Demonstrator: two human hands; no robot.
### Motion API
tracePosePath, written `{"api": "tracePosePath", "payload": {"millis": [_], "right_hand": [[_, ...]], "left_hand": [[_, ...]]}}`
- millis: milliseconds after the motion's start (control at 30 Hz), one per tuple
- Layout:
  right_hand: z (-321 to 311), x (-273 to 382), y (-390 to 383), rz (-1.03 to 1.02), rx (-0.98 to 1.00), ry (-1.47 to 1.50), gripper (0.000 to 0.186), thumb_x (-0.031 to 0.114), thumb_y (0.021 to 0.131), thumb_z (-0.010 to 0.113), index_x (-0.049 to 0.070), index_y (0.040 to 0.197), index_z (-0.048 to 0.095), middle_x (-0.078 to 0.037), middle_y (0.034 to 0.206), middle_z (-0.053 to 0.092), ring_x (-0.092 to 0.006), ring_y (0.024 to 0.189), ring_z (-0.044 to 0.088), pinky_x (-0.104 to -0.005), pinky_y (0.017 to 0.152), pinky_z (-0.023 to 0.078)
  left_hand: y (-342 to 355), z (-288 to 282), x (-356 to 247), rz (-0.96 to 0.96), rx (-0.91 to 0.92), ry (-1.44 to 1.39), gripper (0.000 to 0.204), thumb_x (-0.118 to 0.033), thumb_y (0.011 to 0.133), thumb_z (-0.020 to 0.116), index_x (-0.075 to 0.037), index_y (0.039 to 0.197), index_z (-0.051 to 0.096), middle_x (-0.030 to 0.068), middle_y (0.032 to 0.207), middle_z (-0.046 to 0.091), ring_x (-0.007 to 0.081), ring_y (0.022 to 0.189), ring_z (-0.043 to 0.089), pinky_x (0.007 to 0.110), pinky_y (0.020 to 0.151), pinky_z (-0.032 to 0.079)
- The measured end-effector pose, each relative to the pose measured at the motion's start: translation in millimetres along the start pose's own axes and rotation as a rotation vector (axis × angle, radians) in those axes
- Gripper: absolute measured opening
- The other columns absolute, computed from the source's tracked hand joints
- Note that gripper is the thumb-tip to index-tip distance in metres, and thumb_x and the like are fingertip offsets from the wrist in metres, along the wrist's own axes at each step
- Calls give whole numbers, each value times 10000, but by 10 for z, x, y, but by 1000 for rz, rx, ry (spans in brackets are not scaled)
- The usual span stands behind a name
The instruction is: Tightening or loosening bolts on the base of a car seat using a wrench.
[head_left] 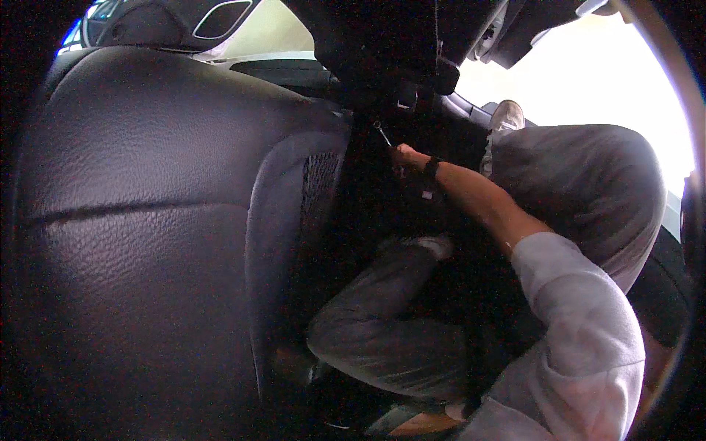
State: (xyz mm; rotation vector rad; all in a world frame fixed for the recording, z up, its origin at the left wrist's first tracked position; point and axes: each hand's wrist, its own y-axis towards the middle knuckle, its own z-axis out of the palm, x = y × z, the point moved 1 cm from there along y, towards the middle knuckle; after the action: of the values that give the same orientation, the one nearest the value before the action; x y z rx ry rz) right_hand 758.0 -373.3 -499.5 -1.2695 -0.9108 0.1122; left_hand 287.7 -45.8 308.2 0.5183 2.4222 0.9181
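Observation:
My right hand [406, 156] is closed around a slim metal wrench [385, 135]. The wrench's ring end points up and away from me, over the dark footwell floor. A dark band [432, 167] circles my right wrist, and the forearm reaches in from the lower right in a light grey sleeve. At the bottom edge, a dim strip of skin [428, 424] beside a cuff seems to belong to my left arm. The fingers there are hidden in shadow. Whatever the wrench's ring end touches is too dark to make out.
Inside a car, a dark leather seat [140, 279] fills the left side, its edge [276, 206] close to the footwell. A dark panel [382, 37] hangs overhead. My bent legs [581, 184] frame the work area. Bright light comes through the opening [610, 81] at right.

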Motion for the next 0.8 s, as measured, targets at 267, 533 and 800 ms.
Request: {"api": "tracePosePath", "payload": {"millis": [267,533,800], "right_hand": [[-187,-469,-92,-630,192,419,163,208,908,553,73,853,626,-52,762,616,-216,688,629,-395,562,503],[115,335,-646,-430,176,245,191,259,883,575,83,858,647,-64,732,600,-215,661,607,-388,602,497],[855,761,-1195,-302,-82,-106,265,280,822,564,62,856,711,-116,768,664,-199,724,629,-363,694,505]], "left_hand": [[-603,264,46,442,328,8,486,-345,925,576,13,1245,499,194,1182,574,328,1040,557,445,891,429],[-1619,609,-448,764,1015,-30,432,-314,919,578,-10,1224,536,179,1179,589,332,1065,556,444,912,430],[-2616,1962,-734,1096,1630,-193,382,-282,914,579,-33,1203,572,164,1176,603,337,1090,555,443,934,430]]}}
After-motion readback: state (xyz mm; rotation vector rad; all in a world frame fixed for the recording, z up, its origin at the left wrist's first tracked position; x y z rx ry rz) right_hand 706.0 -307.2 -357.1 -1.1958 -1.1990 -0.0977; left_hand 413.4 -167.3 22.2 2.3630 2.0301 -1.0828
